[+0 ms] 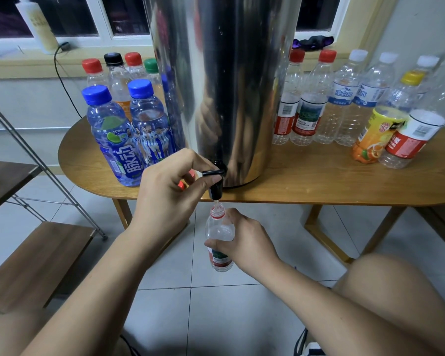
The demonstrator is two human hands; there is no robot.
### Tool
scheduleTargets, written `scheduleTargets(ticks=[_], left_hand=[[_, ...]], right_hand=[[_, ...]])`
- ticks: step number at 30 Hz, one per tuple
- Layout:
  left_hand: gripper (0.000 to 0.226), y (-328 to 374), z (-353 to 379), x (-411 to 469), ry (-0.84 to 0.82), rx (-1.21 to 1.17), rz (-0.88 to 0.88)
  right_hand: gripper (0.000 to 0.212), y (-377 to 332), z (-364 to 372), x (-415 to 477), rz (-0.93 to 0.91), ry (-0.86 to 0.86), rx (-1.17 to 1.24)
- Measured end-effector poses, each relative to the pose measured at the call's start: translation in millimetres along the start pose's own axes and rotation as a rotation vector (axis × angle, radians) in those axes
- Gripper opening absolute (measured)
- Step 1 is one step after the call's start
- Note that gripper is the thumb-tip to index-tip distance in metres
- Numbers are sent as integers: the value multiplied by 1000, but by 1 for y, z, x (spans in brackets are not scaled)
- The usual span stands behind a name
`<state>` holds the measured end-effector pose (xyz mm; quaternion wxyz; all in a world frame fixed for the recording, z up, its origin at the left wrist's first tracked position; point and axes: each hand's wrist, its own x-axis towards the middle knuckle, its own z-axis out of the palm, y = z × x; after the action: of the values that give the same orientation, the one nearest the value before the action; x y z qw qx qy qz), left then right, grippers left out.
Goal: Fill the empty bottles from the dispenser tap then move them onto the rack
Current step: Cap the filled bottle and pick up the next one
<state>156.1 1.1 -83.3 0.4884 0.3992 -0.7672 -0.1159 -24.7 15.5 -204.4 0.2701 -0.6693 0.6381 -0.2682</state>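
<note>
Pale tiled floor [216,304], oval wooden table [319,181], white-framed window [104,21] behind (dark outside).

The dispenser [224,86] is polished metal, smooth and mirror-bright; its tap [215,191] is glossy black plastic. At six o'clock below it, the bottle [219,235] is clear plastic. The counter [319,181] is smooth wood with a soft sheen. At nine o'clock, the blue bottles [108,129] are tinted plastic with shiny labels. The rack [36,258] at eight o'clock has grey metal rods and matt wood-grain shelves.
</note>
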Motion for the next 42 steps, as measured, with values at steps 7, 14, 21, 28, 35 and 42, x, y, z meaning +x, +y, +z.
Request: scheduleTargets(ticks=[7,14,21,28,35,42], left_hand=[[9,-1,0,0,-3,-3,7],[9,-3,1,0,-7,-12,9],[9,-3,0,0,-5,-8,14],[9,-2,0,0,-10,-4,16],[10,-2,-1,0,-10,-8,7],[10,-1,-1,0,-12,-10,10]], right_hand=[[57,0,0,-1,-2,3,-1],[59,-1,-1,0,3,-10,-5],[58,0,-1,-1,-5,-6,5],[59,1,0,1,-1,-6,-3],[61,1,1,1,6,2,-15],[62,1,1,1,3,-1,-25]])
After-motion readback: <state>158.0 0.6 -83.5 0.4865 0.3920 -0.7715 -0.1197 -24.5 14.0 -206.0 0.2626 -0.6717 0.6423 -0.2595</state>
